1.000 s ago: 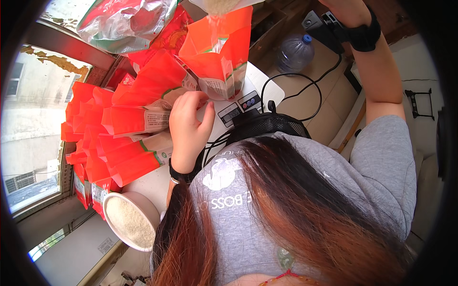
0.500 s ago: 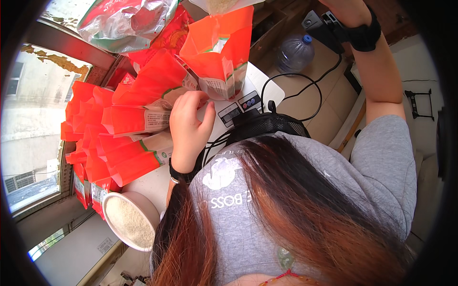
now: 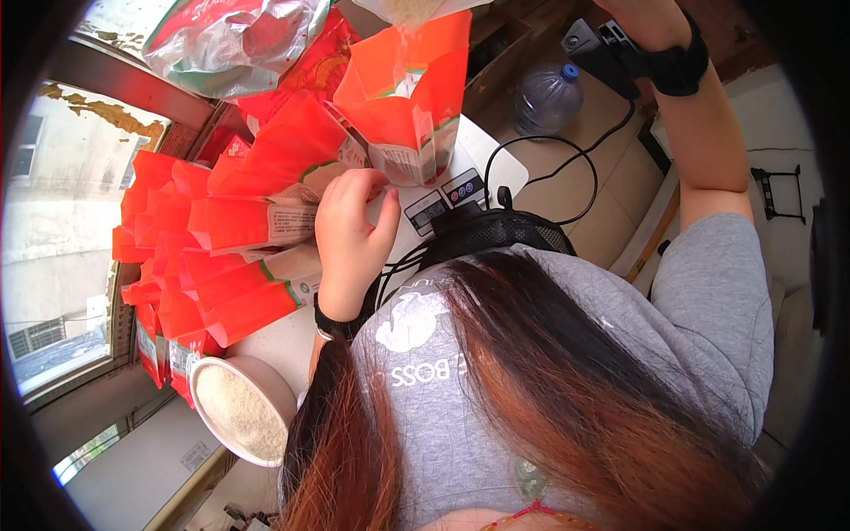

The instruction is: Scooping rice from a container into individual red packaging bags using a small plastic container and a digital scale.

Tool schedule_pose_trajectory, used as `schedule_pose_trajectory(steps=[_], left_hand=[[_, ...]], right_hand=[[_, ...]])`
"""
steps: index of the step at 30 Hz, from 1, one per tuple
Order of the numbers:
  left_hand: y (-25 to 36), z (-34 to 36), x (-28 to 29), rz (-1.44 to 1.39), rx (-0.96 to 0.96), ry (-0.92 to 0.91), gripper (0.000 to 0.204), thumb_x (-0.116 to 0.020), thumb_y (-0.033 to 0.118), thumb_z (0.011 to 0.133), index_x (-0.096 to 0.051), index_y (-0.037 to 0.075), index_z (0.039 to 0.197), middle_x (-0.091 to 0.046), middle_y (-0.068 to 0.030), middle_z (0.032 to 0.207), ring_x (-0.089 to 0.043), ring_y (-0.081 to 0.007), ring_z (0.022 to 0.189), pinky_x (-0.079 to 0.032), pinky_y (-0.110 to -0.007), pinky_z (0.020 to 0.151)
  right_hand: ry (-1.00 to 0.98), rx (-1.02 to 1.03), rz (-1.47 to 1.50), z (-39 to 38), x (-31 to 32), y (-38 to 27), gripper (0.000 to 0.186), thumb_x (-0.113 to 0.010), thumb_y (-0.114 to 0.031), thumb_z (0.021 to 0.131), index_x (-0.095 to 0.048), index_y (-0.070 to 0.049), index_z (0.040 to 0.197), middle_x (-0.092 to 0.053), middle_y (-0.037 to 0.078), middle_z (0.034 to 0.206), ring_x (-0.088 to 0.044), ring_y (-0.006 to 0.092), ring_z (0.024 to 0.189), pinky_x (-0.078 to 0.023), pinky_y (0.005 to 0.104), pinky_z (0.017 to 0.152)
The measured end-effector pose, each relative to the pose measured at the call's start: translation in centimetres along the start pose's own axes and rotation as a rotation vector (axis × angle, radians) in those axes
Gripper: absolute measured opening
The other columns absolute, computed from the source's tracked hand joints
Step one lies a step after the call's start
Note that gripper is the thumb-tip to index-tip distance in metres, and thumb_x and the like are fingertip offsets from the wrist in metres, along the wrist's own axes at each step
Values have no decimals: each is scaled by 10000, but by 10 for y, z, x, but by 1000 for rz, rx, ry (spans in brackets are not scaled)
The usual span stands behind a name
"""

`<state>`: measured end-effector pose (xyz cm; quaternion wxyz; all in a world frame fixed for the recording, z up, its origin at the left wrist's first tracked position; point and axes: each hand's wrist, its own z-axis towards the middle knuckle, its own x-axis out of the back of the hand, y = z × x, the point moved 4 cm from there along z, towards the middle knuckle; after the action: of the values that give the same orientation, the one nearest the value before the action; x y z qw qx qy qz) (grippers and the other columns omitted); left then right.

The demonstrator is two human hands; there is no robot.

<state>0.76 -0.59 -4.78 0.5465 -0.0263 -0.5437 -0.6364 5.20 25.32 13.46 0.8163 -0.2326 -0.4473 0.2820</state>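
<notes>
An orange-red paper-like bag (image 3: pixel 403 97) stands upright with its mouth open on a white scale (image 3: pixel 500 164), whose display panel (image 3: pixel 428 215) faces me. Pale grains (image 3: pixel 413 11) drop into it from a whitish container (image 3: pixel 456 9), cut off by the top edge. My left hand (image 3: pixel 352 234) rests beside the bag's base, fingers loosely bent and thumb apart, with nothing seen in it. Against its knuckle side stand several open red bags (image 3: pixel 257 217). My right hand (image 3: pixel 651 22) is at the top edge; its fingers are out of view.
A white bowl heaped with grain (image 3: pixel 243 411) sits at the lower left. A silver and red plastic sack (image 3: pixel 239 44) lies at the back by the window (image 3: pixel 66 239). Black cable (image 3: pixel 589 181) loops near a large clear bottle (image 3: pixel 547 99) on the floor. A black mesh pouch (image 3: pixel 522 232) is at my waist.
The grain stream into the bag continues. The scale's display reads differently. Both hands stay nearly where they were.
</notes>
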Motion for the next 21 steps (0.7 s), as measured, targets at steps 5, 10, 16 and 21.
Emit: schedule_pose_trajectory(steps=[5, 10, 16, 21], left_hand=[[0, 0, 0, -4, -4, 2, 141, -672, 77, 804, -592, 2, 892, -606, -128, 828, -587, -296, 797, -470, -379, 713], [0, 0, 1, 4, 3, -1, 137, -671, 77, 804, -592, 2, 887, -608, -128, 826, -589, -296, 796, -470, -380, 714], [-1, 0, -1, -13, 12, 2, 138, -670, 77, 803, -592, 3, 890, -612, -128, 831, -591, -298, 798, -471, -382, 717], [-1, -1, 0, -3, 6, 1, 143, -669, 78, 802, -592, 3, 896, -612, -129, 836, -590, -299, 805, -472, -382, 722]], right_hand=[[-17, -10, 4, -1, 1, -4, 588, -867, -259, 711, -579, 54, 1117, -645, 103, 918, -644, 134, 774, -500, 207, 643], [-11, -8, 10, 0, 0, -4, 585, -864, -260, 716, -576, 54, 1118, -647, 116, 932, -650, 138, 778, -504, 207, 643], [-11, 2, 13, -1, 0, -6, 588, -865, -247, 714, -570, 59, 1121, -641, 120, 940, -653, 138, 759, -518, 207, 627], [-40, -25, 1, -3, 0, -14, 586, -864, -242, 713, -570, 61, 1120, -636, 111, 927, -650, 127, 739, -509, 191, 601]])
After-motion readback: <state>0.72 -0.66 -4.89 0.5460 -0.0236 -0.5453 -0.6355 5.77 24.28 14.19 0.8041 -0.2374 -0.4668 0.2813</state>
